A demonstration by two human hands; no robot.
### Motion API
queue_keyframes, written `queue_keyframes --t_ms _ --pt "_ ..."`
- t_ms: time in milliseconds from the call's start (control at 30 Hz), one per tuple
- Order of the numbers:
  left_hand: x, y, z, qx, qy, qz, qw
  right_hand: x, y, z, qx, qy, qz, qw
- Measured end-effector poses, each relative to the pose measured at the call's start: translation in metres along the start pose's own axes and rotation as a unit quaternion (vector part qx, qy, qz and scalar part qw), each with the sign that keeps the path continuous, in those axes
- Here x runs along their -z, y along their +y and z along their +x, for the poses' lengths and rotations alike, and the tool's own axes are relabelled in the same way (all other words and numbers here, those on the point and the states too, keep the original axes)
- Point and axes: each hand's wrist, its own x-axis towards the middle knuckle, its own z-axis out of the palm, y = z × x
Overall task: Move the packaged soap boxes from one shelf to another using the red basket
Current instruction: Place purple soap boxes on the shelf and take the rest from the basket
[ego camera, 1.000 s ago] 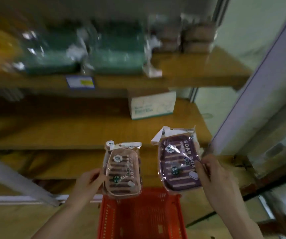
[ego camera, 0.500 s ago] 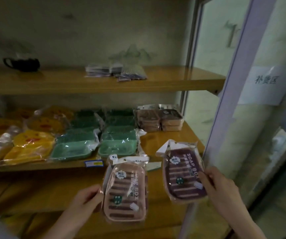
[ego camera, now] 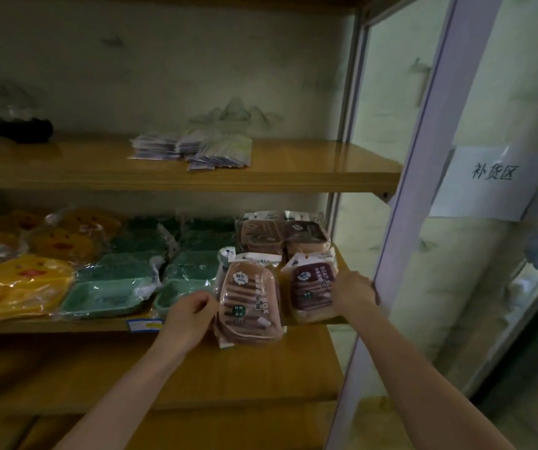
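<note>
Wrapped pink soap box (ego camera: 248, 306) upright, purple soap box (ego camera: 313, 287) at shelf (ego camera: 66, 327) edge

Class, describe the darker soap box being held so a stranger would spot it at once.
Find the shelf holding green trays and follow it to its right end. There the right hand holds a wrapped soap box. Its lid is dark purple, while the pink box beside it, in the left hand, is paler.

Person, 2 upper limbs in view. Bare left hand (ego camera: 193, 315) and bare right hand (ego camera: 355, 292) recorded. Bare left forearm (ego camera: 124, 394) and bare right forearm (ego camera: 423, 378) run uncovered from wrist to lower frame edge. Both forearms slender.
</note>
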Motion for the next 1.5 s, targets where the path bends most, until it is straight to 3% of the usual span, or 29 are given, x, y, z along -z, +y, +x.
queue_keyframes --t_ms 133,367,500,700,967,1100,1200,1300,1500 --pt "-0.014 0.010 0.018 0.004 0.016 0.021 1.000 -0.013 0.002 0.009 0.016 -0.020 -0.044 0.999" --pt "-0.033 0.023 0.045 0.000 0.036 0.102 0.994 -0.007 0.011 0.011 0.039 0.035 0.056 0.997" --pt "-0.042 0.031 0.060 -0.003 0.024 0.146 0.989 0.002 0.019 0.005 0.089 0.044 0.045 0.994" --pt "-0.051 0.037 0.078 0.015 0.029 0.199 0.979 0.001 0.021 0.006 0.096 0.047 0.094 0.990" --pt "-0.071 0.039 0.074 -0.037 0.079 0.469 0.879 -0.005 0.024 0.007 0.089 0.024 0.117 0.989" --pt "-0.084 0.027 0.062 -0.152 0.081 0.431 0.886 -0.019 0.029 0.008 0.130 -0.023 0.104 0.986" --pt "-0.094 0.021 0.044 -0.208 0.003 0.386 0.899 -0.029 0.029 0.006 0.136 -0.072 0.130 0.979" --pt "-0.099 0.012 0.030 -0.204 -0.081 0.431 0.875 -0.043 0.027 0.008 0.158 -0.099 0.110 0.976" --pt "-0.100 0.009 0.030 -0.185 -0.046 0.448 0.874 -0.063 0.026 0.010 0.189 -0.055 0.067 0.978"
